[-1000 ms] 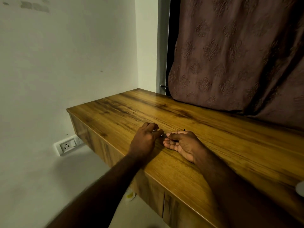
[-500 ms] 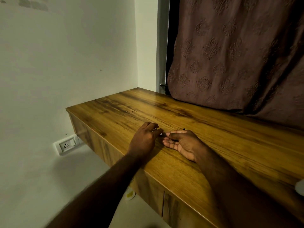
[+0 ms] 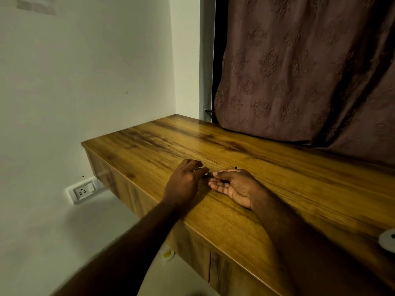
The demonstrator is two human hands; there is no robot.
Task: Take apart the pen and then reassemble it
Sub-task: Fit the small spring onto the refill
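Observation:
Both my hands rest on the wooden desk, fingertips meeting over a thin pen. Only a short pale stretch of the pen shows between them, and a dark tip pokes out behind my right hand. My left hand lies back up, its thumb and fingers pinched on the pen's left end. Turned palm up, my right hand curls its fingers around the pen's other part. Most of the pen is hidden by the fingers, and I cannot tell if it is in one piece.
A brown patterned curtain hangs against the desk's back edge. A white round object sits at the desk's right edge. The white wall has a socket below the desk's left end. A small yellow-and-white item lies on the floor.
Almost nothing: both hands stay pinched on the pen at the same spot, with only slight finger shifts.

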